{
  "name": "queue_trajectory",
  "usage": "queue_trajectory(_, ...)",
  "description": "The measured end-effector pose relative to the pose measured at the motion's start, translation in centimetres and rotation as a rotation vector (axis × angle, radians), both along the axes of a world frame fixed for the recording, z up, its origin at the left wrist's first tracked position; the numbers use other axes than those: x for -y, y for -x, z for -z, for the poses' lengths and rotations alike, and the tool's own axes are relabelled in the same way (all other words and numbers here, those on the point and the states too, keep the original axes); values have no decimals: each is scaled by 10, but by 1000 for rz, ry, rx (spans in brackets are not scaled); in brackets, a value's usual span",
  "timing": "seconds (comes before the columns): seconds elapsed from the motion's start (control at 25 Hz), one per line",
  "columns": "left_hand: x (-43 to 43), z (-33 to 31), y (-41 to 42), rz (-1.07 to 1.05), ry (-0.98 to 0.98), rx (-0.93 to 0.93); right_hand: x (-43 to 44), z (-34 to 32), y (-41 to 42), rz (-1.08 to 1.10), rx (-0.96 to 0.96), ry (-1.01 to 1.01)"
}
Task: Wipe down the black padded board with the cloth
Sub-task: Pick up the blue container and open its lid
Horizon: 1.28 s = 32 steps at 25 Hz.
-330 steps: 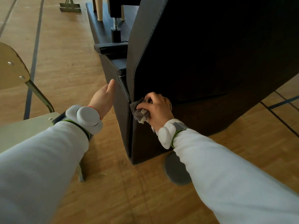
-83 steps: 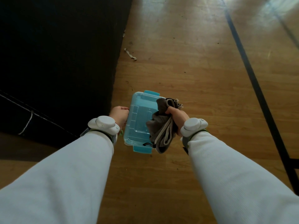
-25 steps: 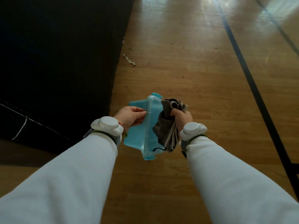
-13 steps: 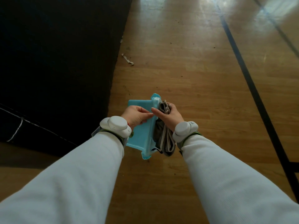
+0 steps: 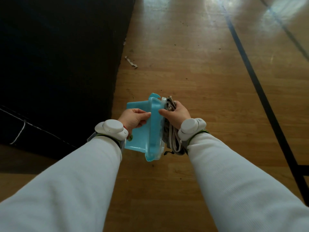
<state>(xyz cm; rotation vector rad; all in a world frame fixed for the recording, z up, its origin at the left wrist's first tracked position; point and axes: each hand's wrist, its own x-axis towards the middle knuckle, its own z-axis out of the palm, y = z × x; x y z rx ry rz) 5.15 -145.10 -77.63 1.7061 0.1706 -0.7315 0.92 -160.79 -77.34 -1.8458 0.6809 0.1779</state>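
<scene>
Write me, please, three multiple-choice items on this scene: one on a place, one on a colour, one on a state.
1. Where is the black padded board? A) left of the plastic box B) right of it C) on top of it
2. What colour is the box? A) red B) light blue C) yellow
3. The cloth is: A) spread out flat B) draped on the board C) bunched in the right hand

1 A: it fills the view's left. 2 B: its walls are light blue. 3 C: fingers curl round it.
</scene>
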Motion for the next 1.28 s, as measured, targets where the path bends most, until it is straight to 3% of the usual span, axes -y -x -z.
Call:
queue_trajectory(0.08, 1, 3, -7, -63, -138, 121, 7, -2, 0, 11, -27, 72)
queue_trajectory(0.2, -8, 8, -13, -94, -494, 315, 17, 3, 6, 18, -97, 171)
queue_trajectory(0.52, -32, 27, -6, -73, -654, 297, 30, -7, 6, 210, -25, 286)
queue_trajectory(0.76, -22, 30, -6, -9, -576, 290, 37, -32, 1, 195, 108, 258)
queue_trajectory(0.88, -8, 12, -9, -63, -457, 374, 33, -48, -5, 141, 210, 72)
queue_trajectory(1.0, 0, -10, -7, 55, -58, 56, 17, -51, -11, 67, 263, -83)
queue_trajectory(1.08, -2, -15, -2, 237, -11, -108, 6, -48, -16, -6, 245, -67)
queue_trajectory(1.16, -3, -13, 3, 336, 0, -151, -1, -45, -21, -59, 233, 8)
queue_trajectory(1.28, 1, -10, 1, 299, 75, -152, -4, -53, -28, -92, 265, 124)
